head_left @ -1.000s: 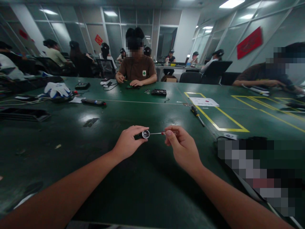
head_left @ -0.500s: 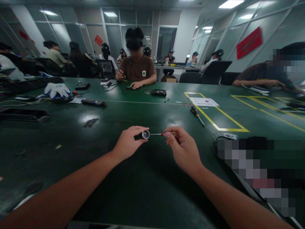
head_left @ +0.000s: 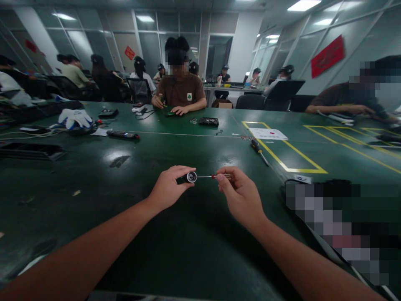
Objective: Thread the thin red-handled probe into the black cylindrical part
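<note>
My left hand is closed around a small black cylindrical part, whose open end has a pale ring and faces me and to the right. Thumb and fingers press it from below and above. My right hand pinches the clear, red-collared handle of a slim screwdriver. Its thin metal shaft points left, with the tip at the ring end of the cylinder. Whether the tip sits inside the opening I cannot tell. Both hands are above the green table.
A larger black-and-yellow screwdriver lies right of centre, near a white paper sheet. White gloves and a dark pen-shaped tool lie to the left. A co-worker sits opposite. A blurred-out device lies at the right.
My hands and the two things in them hold almost the same place. The co-worker opposite has shifted the hand with the tool slightly.
</note>
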Demonstrator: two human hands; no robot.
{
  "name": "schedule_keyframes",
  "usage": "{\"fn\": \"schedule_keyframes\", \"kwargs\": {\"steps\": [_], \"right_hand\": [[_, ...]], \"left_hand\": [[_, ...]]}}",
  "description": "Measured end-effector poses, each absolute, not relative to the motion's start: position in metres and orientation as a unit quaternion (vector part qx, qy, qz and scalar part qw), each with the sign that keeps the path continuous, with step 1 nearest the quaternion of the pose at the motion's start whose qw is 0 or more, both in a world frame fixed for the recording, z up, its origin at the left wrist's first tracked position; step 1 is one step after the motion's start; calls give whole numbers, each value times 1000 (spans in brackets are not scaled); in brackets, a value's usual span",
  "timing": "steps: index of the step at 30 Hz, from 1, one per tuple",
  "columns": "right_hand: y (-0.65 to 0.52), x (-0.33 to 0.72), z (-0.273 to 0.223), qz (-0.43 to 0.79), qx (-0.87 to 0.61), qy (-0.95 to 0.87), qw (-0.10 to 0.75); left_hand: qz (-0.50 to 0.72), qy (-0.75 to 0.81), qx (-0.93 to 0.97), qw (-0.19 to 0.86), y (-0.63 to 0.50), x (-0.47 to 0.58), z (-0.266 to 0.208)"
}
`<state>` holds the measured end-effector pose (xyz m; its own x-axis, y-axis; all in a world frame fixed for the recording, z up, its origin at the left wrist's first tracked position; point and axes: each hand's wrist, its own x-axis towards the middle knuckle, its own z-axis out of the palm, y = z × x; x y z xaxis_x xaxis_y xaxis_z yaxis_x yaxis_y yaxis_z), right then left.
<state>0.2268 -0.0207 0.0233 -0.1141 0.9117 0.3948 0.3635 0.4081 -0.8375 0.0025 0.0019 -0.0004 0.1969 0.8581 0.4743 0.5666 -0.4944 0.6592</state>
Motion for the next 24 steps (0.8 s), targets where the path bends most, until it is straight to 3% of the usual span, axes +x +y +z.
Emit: {"fn": "schedule_keyframes", "kwargs": {"steps": [24], "right_hand": [[-20,226,23,329,-441,-659,513]], "left_hand": [[421,473,753,178,2,2,-2]]}}
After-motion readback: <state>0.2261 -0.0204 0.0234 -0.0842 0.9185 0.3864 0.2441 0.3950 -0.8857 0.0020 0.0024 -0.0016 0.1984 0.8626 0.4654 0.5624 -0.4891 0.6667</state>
